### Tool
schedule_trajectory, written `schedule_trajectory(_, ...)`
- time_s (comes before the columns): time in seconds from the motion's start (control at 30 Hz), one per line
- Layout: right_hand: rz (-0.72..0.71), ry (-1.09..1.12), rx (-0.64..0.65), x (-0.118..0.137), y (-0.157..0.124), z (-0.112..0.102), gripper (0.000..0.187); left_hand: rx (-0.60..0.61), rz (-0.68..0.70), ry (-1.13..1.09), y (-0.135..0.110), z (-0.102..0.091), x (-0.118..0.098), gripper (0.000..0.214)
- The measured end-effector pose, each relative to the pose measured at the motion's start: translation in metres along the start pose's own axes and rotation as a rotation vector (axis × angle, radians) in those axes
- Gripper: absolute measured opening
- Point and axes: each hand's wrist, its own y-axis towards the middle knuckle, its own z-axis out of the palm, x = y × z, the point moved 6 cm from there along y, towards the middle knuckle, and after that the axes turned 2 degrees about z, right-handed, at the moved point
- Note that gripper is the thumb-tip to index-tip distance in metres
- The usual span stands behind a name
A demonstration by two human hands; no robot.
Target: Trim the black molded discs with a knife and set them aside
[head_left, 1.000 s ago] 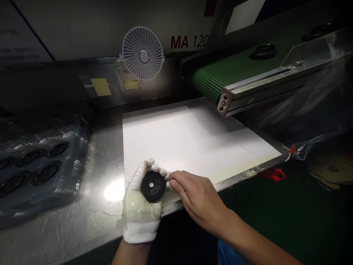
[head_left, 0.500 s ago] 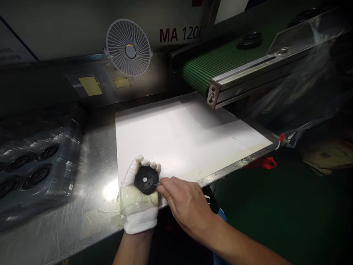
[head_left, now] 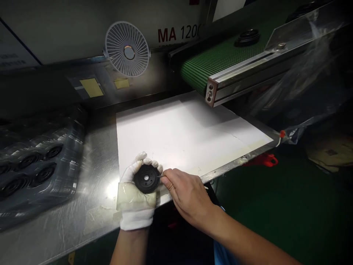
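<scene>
At steel bench [head_left: 91,184] edge: clamping black disc [head_left: 146,179] in gloved left hand [head_left: 136,204], fingers [head_left: 143,159] curling behind; pinching thin tool [head_left: 160,176] in right hand [head_left: 187,197], tip touching disc's right rim.

Red letters "MA" [head_left: 165,35] and grey numerals "120" [head_left: 189,32] run across the pale machine panel [head_left: 68,25] at the back of the bench, just right of the white fan guard [head_left: 127,49]. A further character after the numerals is partly hidden and cannot be made out. Faint lines of print [head_left: 13,62] at far left are too blurred to read. Two yellow stickers [head_left: 91,87] below the fan guard show no legible writing.
</scene>
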Motion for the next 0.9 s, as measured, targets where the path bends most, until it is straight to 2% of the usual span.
schedule_trajectory(0.13, 0.001, -0.042, -0.061, 0.005, -0.003, 0.01, 0.031, -0.094, 0.05, -0.037, 0.006, -0.003, 0.003, 0.007)
schedule_trajectory(0.3, -0.017, -0.036, -0.084, 0.015, -0.007, 0.017, 0.026, -0.094, 0.224, -0.044, 0.006, -0.006, -0.002, 0.01)
schedule_trajectory(0.37, -0.032, -0.029, -0.085, 0.017, -0.008, 0.017, 0.026, -0.075, 0.202, -0.018, 0.005, -0.006, -0.003, 0.016)
schedule_trajectory(0.53, -0.051, 0.009, -0.084, 0.011, -0.005, 0.009, 0.028, 0.033, -0.023, 0.124, -0.001, -0.002, -0.001, 0.035)
schedule_trajectory(0.73, 0.002, -0.058, -0.105, 0.007, -0.005, 0.008, 0.028, -0.039, 0.0, 0.038, 0.002, 0.001, -0.001, 0.016)
schedule_trajectory(0.9, -0.041, -0.046, -0.125, 0.018, -0.01, 0.012, 0.029, -0.096, 0.124, 0.009, 0.005, -0.002, -0.003, 0.01)
